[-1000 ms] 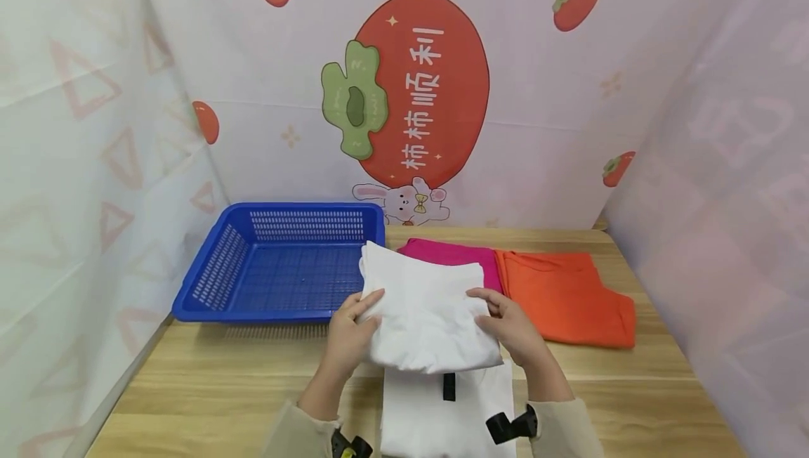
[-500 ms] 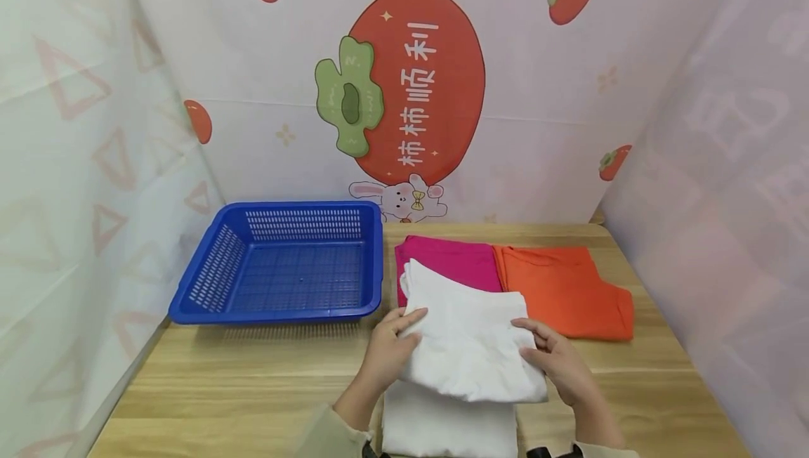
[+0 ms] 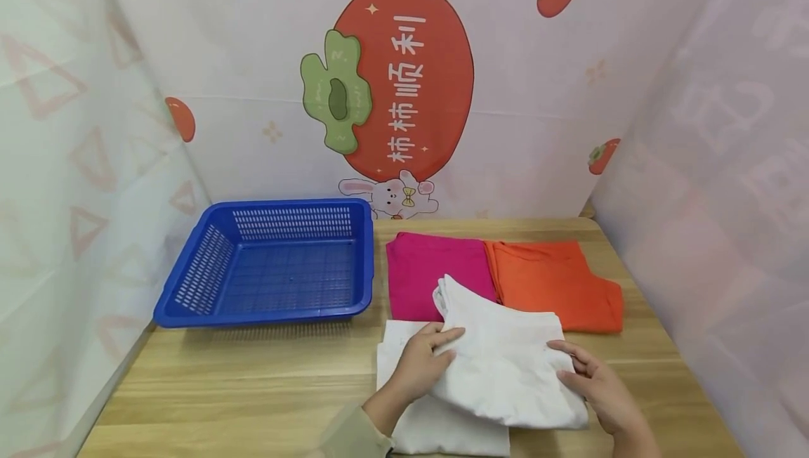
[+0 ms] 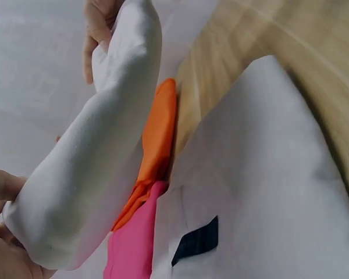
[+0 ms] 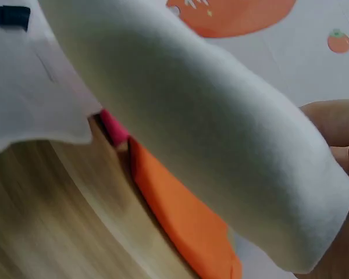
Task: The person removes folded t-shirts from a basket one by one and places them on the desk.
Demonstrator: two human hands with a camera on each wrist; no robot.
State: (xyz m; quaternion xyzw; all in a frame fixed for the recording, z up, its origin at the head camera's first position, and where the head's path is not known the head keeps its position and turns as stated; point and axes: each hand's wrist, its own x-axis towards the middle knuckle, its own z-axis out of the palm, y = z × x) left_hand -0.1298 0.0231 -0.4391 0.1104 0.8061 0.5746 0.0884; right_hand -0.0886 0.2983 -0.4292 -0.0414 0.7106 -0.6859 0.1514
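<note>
A folded white garment (image 3: pixel 505 367) is held above the table, tilted, with its rolled lower fold showing in both wrist views. My left hand (image 3: pixel 420 367) pinches its left side between thumb and fingers. At its right side, my right hand (image 3: pixel 597 384) grips the cloth the same way. Below lies a second folded white garment (image 3: pixel 449 433), partly covered from the head view by the held one. A black tag (image 4: pixel 196 240) shows on that lower garment in the left wrist view. The two white garments are apart there.
Behind the white cloth lie a folded magenta garment (image 3: pixel 430 268) and, to its right, a folded orange garment (image 3: pixel 550 286). A blue perforated basket (image 3: pixel 262 319) stands at the back left of the wooden table (image 3: pixel 253 402). Printed curtains enclose the back and sides.
Both hands have carried the folded white garment to the right and nearer to me. More of the magenta garment and the left part of the lower white garment now show.
</note>
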